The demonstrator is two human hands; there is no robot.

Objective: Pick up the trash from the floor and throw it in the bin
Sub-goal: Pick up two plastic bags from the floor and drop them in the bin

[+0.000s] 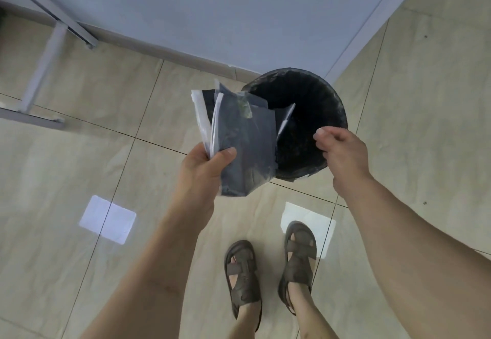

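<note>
1. Holding the trash in your left hand, you have a loose sheaf of dark and white flat bags pinched between thumb and fingers at its lower edge. It hangs in the air just beside the left rim of the bin, only partly over the opening.

2. Letting go now would likely drop part of the sheaf outside, because most of it sits left of the rim, over the floor tiles.

3. Flat, light bags tend to fan apart and drift as they fall. Several layers already splay at the top, so a single sheet could slide off and miss.

4. Your right hand hovers over the near rim with fingers loosely curled and nothing in them. It may be in the path of the sheaf if you swing it across.

5. A black liner is folded over the rim. Brushing it with the bags or your right hand could pull it inward.

6. Two pale patches lie on the floor near your sandals; I cannot tell whether they are paper or reflected light, so check them before calling the job done.
</note>
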